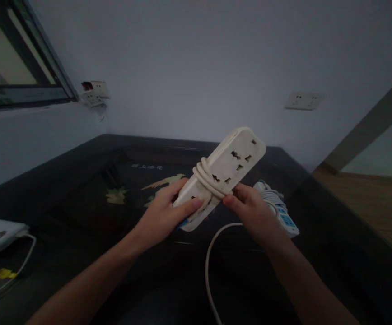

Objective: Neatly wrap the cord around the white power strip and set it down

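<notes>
The white power strip (225, 164) is held above the black table (91, 225), slanting with its upper end to the right. Its cord (209, 181) circles the middle in several loops. The step seems to be winding or unwinding this cord; I cannot tell which. The next move, I think, calls for a steady left grip and a right hand guiding the cord. The left hand (169, 205) grips the lower end, thumb flat on the face; the right hand (252, 210), wrist angled inward, pinches at the loops.

Your view is dim, greyish and slightly soft; the desk (148, 289) sinks into darkness, and wide-angle distortion stretches the edges.
</notes>
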`<state>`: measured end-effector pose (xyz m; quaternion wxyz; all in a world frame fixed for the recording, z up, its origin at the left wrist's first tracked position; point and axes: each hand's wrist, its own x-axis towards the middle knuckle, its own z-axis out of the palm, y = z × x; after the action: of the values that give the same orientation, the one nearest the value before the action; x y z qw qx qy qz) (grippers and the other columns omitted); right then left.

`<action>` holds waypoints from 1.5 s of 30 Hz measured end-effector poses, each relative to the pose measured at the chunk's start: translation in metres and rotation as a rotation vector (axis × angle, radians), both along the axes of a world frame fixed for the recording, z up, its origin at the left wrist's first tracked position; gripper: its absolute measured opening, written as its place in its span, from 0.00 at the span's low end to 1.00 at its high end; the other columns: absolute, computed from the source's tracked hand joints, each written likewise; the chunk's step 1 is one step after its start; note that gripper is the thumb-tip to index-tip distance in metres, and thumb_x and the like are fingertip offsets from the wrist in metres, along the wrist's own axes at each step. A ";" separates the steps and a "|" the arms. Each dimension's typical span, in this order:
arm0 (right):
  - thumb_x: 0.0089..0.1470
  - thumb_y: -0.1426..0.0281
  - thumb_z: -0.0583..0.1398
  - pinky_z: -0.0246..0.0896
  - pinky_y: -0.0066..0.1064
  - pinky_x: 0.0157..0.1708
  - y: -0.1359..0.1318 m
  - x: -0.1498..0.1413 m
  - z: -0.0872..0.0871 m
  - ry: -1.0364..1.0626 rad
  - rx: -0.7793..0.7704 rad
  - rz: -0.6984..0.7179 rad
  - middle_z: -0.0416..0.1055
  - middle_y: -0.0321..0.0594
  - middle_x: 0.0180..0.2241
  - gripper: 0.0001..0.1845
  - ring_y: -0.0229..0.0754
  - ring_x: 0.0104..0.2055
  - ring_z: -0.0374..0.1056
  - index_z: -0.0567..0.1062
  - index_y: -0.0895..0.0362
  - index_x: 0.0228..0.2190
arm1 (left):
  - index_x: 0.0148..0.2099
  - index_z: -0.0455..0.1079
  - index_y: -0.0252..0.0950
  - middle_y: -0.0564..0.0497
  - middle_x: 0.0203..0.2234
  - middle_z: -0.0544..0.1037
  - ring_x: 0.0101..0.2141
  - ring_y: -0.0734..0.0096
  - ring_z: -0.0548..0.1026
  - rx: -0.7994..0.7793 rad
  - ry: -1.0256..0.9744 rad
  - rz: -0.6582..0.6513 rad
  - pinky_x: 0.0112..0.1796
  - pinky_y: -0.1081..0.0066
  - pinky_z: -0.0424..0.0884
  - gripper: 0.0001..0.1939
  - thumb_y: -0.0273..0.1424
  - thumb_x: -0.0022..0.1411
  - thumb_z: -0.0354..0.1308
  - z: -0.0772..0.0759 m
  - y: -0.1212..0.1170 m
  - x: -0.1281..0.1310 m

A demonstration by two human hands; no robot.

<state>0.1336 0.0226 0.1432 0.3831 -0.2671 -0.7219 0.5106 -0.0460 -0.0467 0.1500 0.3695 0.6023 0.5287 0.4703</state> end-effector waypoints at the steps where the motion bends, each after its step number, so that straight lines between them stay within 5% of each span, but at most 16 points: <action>1: 0.49 0.57 0.60 0.64 0.31 0.29 0.002 0.000 -0.002 -0.017 -0.017 -0.010 0.72 0.39 0.26 0.17 0.40 0.29 0.67 0.75 0.57 0.36 | 0.40 0.69 0.34 0.48 0.32 0.76 0.32 0.63 0.73 -0.006 0.002 0.001 0.32 0.68 0.70 0.17 0.43 0.57 0.58 -0.001 0.001 0.000; 6: 0.50 0.53 0.58 0.51 0.25 0.17 0.013 0.000 -0.010 -0.136 0.000 -0.048 0.61 0.32 0.15 0.20 0.33 0.17 0.55 0.71 0.58 0.23 | 0.43 0.67 0.34 0.49 0.35 0.74 0.37 0.61 0.73 -0.007 0.046 0.005 0.36 0.65 0.69 0.21 0.40 0.50 0.65 -0.006 0.006 -0.002; 10: 0.51 0.49 0.55 0.44 0.25 0.15 0.018 0.001 -0.013 -0.200 0.044 -0.023 0.56 0.30 0.13 0.24 0.32 0.16 0.50 0.70 0.58 0.22 | 0.41 0.66 0.34 0.50 0.33 0.74 0.35 0.63 0.73 -0.027 0.019 0.037 0.35 0.66 0.70 0.20 0.38 0.49 0.66 -0.005 0.009 -0.002; 19: 0.58 0.64 0.54 0.48 0.26 0.19 0.023 0.007 -0.011 -0.491 0.141 0.060 0.60 0.31 0.16 0.14 0.34 0.18 0.56 0.71 0.58 0.25 | 0.44 0.67 0.33 0.48 0.34 0.78 0.28 0.68 0.77 -0.035 -0.304 0.064 0.28 0.72 0.73 0.22 0.36 0.49 0.67 -0.008 0.021 -0.020; 25: 0.60 0.64 0.52 0.47 0.26 0.19 0.036 0.016 -0.018 -0.519 0.126 0.167 0.58 0.31 0.16 0.18 0.33 0.18 0.53 0.68 0.57 0.21 | 0.49 0.66 0.30 0.42 0.35 0.80 0.23 0.68 0.77 -0.070 -0.509 0.019 0.22 0.73 0.74 0.25 0.38 0.53 0.64 -0.004 0.024 -0.030; 30: 0.56 0.61 0.55 0.46 0.26 0.20 0.046 0.028 -0.022 -0.531 0.090 0.075 0.58 0.31 0.17 0.16 0.34 0.19 0.54 0.66 0.56 0.21 | 0.47 0.67 0.30 0.39 0.36 0.80 0.25 0.67 0.77 -0.060 -0.578 0.021 0.21 0.74 0.74 0.22 0.39 0.55 0.63 0.002 0.024 -0.041; 37: 0.54 0.50 0.53 0.39 0.26 0.17 0.053 0.064 0.003 -0.594 0.043 -0.021 0.50 0.28 0.15 0.23 0.34 0.18 0.47 0.72 0.57 0.25 | 0.43 0.69 0.28 0.41 0.30 0.79 0.19 0.69 0.75 -0.055 -0.645 0.026 0.17 0.75 0.72 0.22 0.41 0.53 0.63 0.018 0.016 -0.053; 45: 0.55 0.54 0.53 0.44 0.25 0.18 0.024 0.066 0.021 -0.681 0.102 -0.050 0.56 0.31 0.17 0.20 0.34 0.19 0.52 0.70 0.57 0.23 | 0.45 0.69 0.27 0.41 0.32 0.79 0.20 0.68 0.76 -0.001 -0.663 0.153 0.17 0.74 0.73 0.20 0.36 0.55 0.62 0.012 0.026 -0.057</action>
<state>0.1996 0.0471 0.1644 0.1454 -0.4203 -0.8262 0.3459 -0.1025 -0.0212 0.1625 0.4852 0.3749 0.4235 0.6668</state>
